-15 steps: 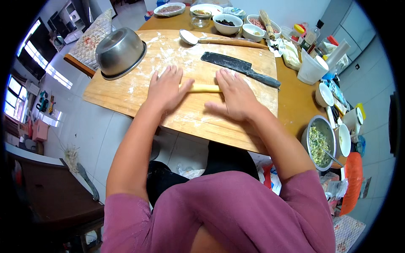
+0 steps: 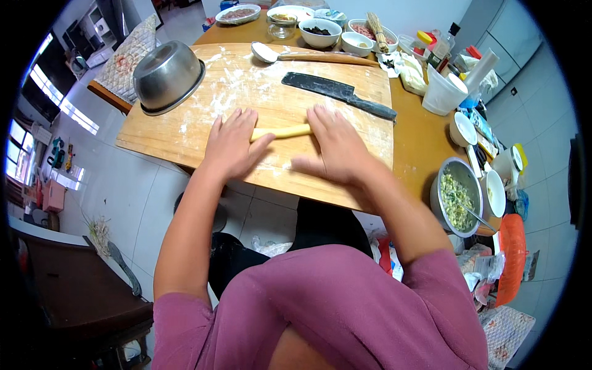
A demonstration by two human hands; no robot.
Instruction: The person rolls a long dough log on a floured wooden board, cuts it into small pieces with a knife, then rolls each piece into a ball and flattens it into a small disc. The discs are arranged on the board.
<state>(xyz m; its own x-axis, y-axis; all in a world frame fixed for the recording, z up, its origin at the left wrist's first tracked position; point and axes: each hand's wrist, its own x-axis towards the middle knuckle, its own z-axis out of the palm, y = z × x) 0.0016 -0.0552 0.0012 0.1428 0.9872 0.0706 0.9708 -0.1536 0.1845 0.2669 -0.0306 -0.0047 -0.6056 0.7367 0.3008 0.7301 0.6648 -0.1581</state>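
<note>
My left hand (image 2: 232, 145) and right hand (image 2: 336, 145) lie spread flat over opposite ends of the yellow dough rope (image 2: 282, 132), which runs crosswise between them on the wooden board (image 2: 160, 132), touching both.

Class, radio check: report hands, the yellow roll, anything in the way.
Left hand, right hand: open, palms down over opposite ends of yellow dough roll. Roll: lying across floured board, middle uncovered. Cleaver: beyond right hand, apart from roll.

Your left forearm (image 2: 190, 225) and right forearm (image 2: 404, 194) angle inward — your left hand (image 2: 232, 147) and right hand (image 2: 336, 145) lie palm down, apart, fingers pointing forward, thumbs spread toward each other.
</note>
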